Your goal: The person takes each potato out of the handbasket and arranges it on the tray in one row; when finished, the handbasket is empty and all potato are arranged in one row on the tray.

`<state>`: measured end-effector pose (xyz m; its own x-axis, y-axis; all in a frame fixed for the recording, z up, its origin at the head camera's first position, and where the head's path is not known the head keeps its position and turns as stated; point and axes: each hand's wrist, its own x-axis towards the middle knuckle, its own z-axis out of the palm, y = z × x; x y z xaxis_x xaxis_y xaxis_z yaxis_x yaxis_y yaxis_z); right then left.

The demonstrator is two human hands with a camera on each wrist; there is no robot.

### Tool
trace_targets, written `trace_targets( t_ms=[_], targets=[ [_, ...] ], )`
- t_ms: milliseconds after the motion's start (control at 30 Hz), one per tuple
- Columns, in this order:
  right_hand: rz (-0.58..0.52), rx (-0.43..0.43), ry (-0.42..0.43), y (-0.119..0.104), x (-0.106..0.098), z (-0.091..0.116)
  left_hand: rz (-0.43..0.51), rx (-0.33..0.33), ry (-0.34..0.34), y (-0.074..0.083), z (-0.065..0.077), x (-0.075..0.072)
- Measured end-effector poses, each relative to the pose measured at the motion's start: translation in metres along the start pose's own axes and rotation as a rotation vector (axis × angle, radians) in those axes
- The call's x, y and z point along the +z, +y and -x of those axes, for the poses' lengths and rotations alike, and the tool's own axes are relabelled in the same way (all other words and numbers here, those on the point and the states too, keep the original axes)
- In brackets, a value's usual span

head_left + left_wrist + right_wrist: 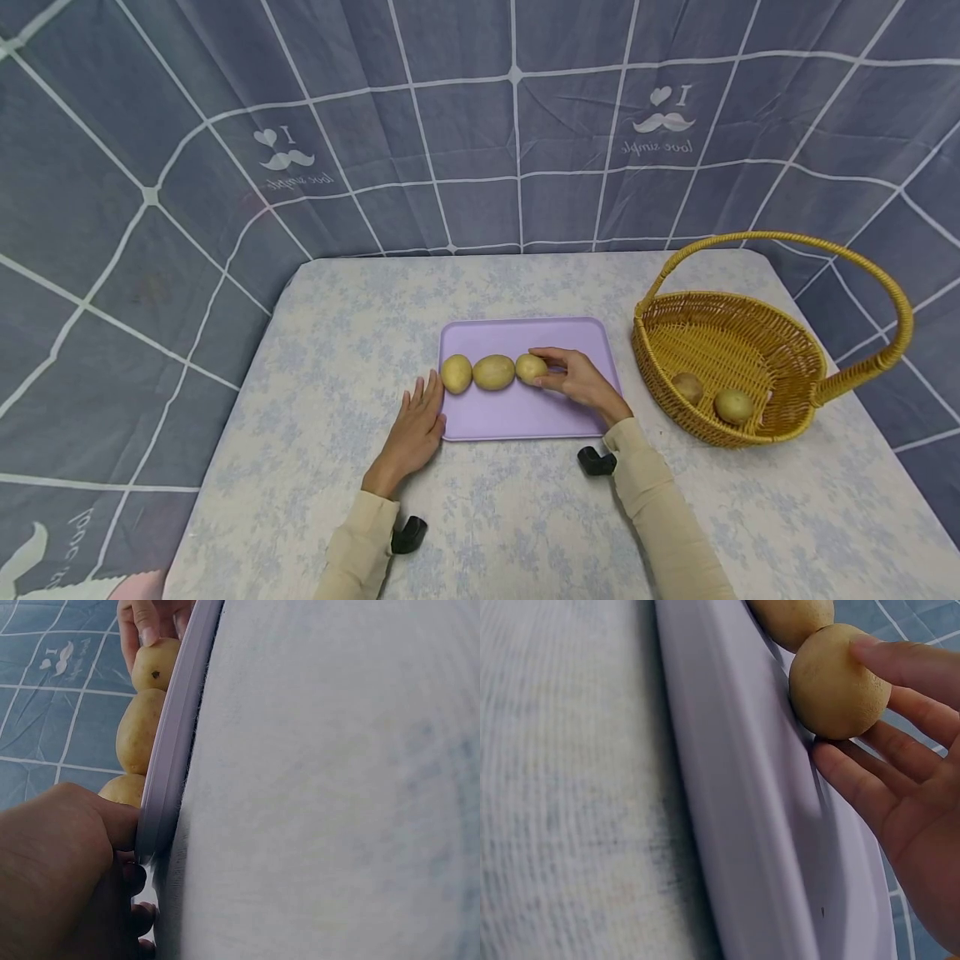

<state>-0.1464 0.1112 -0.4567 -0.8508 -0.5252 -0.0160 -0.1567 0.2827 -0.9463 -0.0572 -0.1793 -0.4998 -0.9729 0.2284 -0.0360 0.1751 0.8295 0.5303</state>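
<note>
Three potatoes lie in a row across a light purple tray (495, 421): a left potato (456, 374), a middle potato (493, 372) and a right potato (529, 368). My right hand (581, 383) holds the right potato between thumb and fingers, which the right wrist view shows closely. That potato (836, 682) touches its neighbour. At the tray's left edge rests my left hand (414, 425), its fingers extended and its thumb against the rim. In the left wrist view the left hand (60, 855) partly hides the nearest potato (124, 789).
A yellow wicker basket (652, 367) with a tall arched handle (795, 239) stands right of the tray. Inside it lie a brownish potato (687, 387) and a greenish-yellow potato (733, 406). A floral cloth (337, 333) covers the table; grey-blue curtains (465, 125) hang behind and beside it.
</note>
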Motion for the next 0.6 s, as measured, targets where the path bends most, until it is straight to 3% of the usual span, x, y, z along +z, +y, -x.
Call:
trace_targets(
  t_ms=[267, 600],
  targets=[
    [0.001, -0.008, 0.002, 0.002, 0.0, -0.004, 0.005, 0.007, 0.01, 0.0, 0.0, 0.001],
    [-0.016, -0.015, 0.046, 0.034, -0.01, -0.009, 0.009, 0.011, 0.018, 0.0, 0.001, 0.001]
  ],
)
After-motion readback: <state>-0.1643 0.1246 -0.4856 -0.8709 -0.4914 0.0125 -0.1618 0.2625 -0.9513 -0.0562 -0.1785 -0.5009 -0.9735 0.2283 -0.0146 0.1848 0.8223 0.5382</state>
